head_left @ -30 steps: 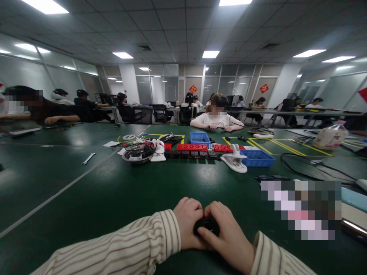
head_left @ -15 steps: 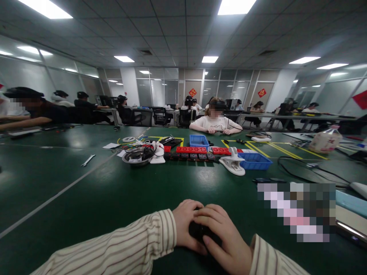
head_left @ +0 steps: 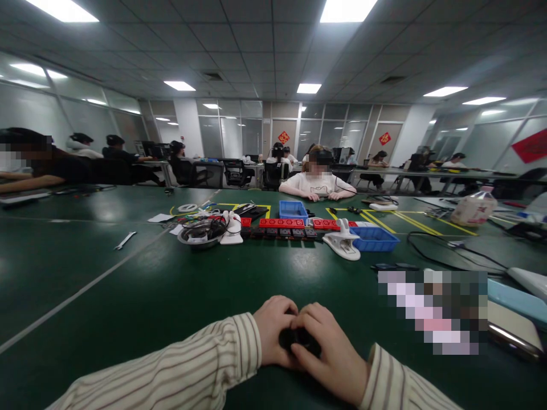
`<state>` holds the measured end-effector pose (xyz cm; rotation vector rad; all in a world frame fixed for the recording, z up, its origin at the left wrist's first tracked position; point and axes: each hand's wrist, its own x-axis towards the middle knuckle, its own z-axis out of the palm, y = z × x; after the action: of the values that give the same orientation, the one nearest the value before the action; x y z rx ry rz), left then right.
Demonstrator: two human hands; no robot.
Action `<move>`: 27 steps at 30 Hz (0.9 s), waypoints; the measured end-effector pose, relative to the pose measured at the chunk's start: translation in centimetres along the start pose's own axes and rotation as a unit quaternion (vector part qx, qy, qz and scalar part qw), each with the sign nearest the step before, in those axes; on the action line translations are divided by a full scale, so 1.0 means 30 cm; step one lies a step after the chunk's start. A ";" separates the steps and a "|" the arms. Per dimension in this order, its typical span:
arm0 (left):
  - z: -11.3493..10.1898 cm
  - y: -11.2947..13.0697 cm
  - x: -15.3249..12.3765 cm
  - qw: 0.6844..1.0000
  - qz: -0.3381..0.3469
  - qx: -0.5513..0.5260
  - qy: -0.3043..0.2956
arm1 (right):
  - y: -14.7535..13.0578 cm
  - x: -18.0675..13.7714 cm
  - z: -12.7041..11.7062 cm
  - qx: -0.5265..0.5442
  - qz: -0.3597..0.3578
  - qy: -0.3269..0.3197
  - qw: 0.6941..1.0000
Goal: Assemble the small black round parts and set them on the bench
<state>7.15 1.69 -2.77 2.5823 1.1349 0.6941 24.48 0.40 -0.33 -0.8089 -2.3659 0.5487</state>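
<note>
Low in the middle of the head view, a small black rounded object [head_left: 305, 343], shaped much like a computer mouse, sits between both hands. My left hand [head_left: 276, 331] curls around its left side, with the thumb low along it. From the right, my right hand [head_left: 335, 347] grips it, fingers bent over the top and thumb against the near side. Their fingertips nearly meet above it. Part of the object is covered by the fingers, and I cannot tell whether it rests on the green table [head_left: 179, 296].
Farther out stand a metal bowl of cables [head_left: 200, 233], a red and black strip [head_left: 282, 228], a white clamp [head_left: 343, 242] and a blue bin [head_left: 374, 239]. A wrench [head_left: 125, 240] lies left; a phone [head_left: 513, 330] lies right. A person [head_left: 316, 179] sits opposite.
The view has turned slightly right, so the scene sits a little farther left. My right hand's fingers have drawn in and bent more over the black object. Both hands stay on it.
</note>
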 end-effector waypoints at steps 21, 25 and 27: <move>0.003 0.031 -0.004 0.999 -0.039 0.011 -0.005 | 0.015 0.002 0.009 -0.070 -0.001 0.050 0.996; -0.004 0.002 0.002 0.999 0.000 -0.010 -0.032 | -0.007 0.000 -0.002 -0.021 -0.050 0.028 0.998; -0.007 -0.006 0.003 0.999 0.011 -0.015 -0.039 | -0.012 -0.001 -0.008 0.004 -0.073 0.014 0.997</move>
<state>6.98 1.90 -2.63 2.5757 1.0658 0.6039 24.50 0.16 0.01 -0.6302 -2.3720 0.4831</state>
